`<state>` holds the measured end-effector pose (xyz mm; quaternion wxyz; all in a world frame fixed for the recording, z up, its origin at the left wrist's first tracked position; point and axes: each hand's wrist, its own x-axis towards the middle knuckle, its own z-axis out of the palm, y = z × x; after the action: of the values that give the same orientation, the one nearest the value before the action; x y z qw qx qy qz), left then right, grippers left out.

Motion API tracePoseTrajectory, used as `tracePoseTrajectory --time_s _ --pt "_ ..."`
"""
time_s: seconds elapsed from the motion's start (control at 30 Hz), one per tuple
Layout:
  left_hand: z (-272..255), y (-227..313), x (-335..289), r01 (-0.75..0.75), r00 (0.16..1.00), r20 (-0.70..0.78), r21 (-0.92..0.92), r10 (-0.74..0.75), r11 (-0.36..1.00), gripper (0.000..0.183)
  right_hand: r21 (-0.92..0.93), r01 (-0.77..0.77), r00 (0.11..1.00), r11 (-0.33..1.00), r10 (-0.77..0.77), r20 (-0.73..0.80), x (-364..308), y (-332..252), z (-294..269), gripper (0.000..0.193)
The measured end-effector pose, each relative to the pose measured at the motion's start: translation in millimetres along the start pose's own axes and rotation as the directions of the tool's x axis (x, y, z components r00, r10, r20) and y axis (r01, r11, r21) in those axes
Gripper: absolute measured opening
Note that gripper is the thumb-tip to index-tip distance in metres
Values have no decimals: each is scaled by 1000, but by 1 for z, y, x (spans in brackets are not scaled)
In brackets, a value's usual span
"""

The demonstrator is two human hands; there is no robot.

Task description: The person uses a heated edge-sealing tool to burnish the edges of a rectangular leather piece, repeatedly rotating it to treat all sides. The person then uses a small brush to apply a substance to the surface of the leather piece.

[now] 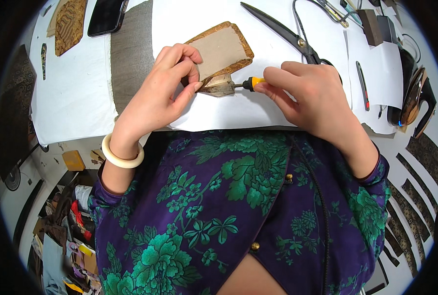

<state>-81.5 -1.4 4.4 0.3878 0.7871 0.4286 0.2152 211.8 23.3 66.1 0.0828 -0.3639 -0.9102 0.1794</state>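
Observation:
A rounded rectangular board [220, 46] lies at the table's front, its beige middle framed by folded-over brown patterned fabric [242, 40]. My left hand [162, 86] is closed at the board's near left corner, thumb and fingers pinching the fabric edge. My right hand [310, 93] grips the yellow and black handle of a small metal spatula [221, 87]. Its flat, pointed, stained blade lies along the board's near edge, with the tip close to my left fingertips. Part of the board's left side is hidden behind my left hand.
Beyond my right hand lie large black scissors [278, 28]. A phone [107, 17], a brown patterned panel [70, 25] and a grey-brown cloth strip [132, 56] lie to the left. At right are a slim cutter [362, 86], a dark block [370, 27] and an iron [414, 101].

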Motion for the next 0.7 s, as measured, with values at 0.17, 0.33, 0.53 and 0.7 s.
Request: tracePoseTrajectory --time_s 0.17,0.33,0.53,0.7 --pt "-1 2 2 -7 1000 -4 0 7 1000 12 -42 -26 999 999 27 17 1 -7 -2 14" --pt "-2 -5 0 -15 999 -28 -21 15 1000 16 -44 -48 999 998 49 21 4 -15 -3 14" --pt "3 -4 3 -38 998 -45 1 38 999 16 -7 -87 996 996 87 3 -1 -14 -3 16" --pt "2 -5 0 -4 999 -42 -67 1 998 14 156 -125 992 980 125 11 2 -4 1 17"
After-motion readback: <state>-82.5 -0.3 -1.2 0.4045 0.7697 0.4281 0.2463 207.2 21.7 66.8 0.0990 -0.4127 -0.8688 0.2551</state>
